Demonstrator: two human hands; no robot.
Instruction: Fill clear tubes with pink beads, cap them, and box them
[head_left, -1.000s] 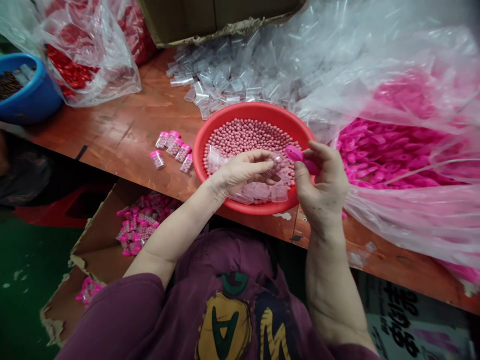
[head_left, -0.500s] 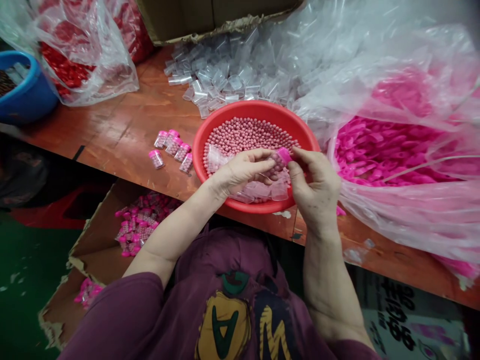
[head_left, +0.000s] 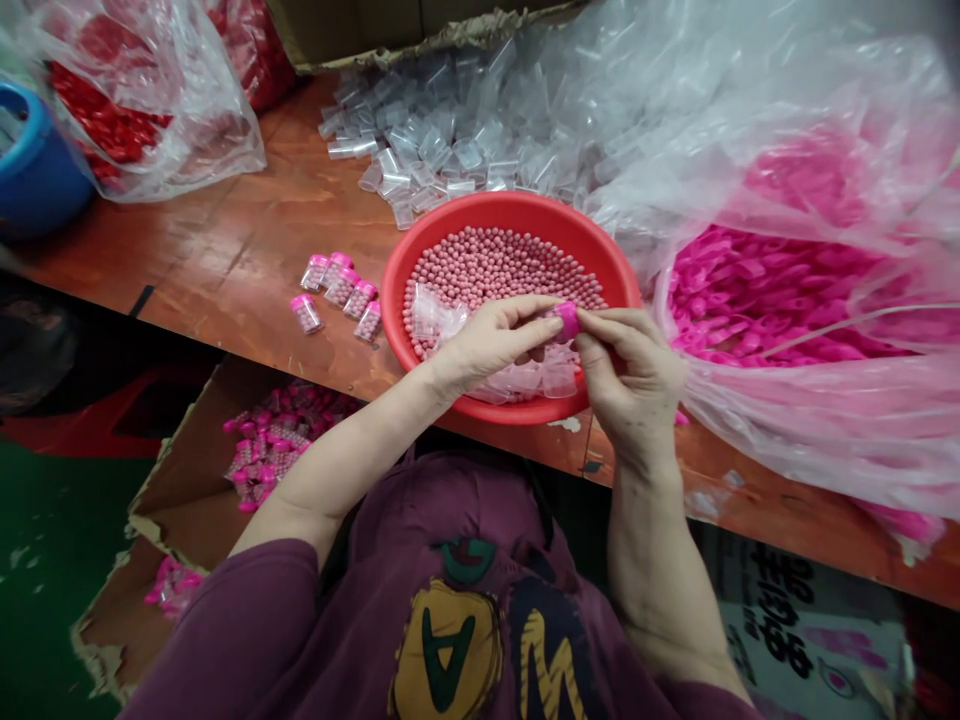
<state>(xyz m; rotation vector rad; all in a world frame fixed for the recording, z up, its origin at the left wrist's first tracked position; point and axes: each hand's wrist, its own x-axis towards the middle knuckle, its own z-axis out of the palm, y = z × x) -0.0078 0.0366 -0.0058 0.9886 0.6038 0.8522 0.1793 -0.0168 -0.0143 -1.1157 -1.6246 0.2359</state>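
Over the red basin (head_left: 394,290), my left hand (head_left: 502,340) is closed round a small clear bottle, mostly hidden by the fingers. Its bright pink cap (head_left: 568,319) shows between my two hands. Thumb and fingertips of my right hand (head_left: 630,365) are pinched at the cap's right side. Pink beads (head_left: 502,260) fill the basin, and several clear empty bottles (head_left: 517,380) lie on them near the front rim. To the basin's left, a few capped bottles of beads (head_left: 341,287) lie on the wooden table (head_left: 225,240).
Clear empty bottles (head_left: 450,150) are heaped behind the basin. A plastic bag of pink caps (head_left: 757,300) lies at right. A bag of red pieces (head_left: 112,120) and a blue tub (head_left: 45,180) stand at left. Below the table edge, a cardboard box (head_left: 187,500) holds filled bottles (head_left: 270,450).
My right fingertips have closed in on the pink cap, and the bottle has turned so that its beads are now hidden behind my left fingers. The view has shifted slightly.
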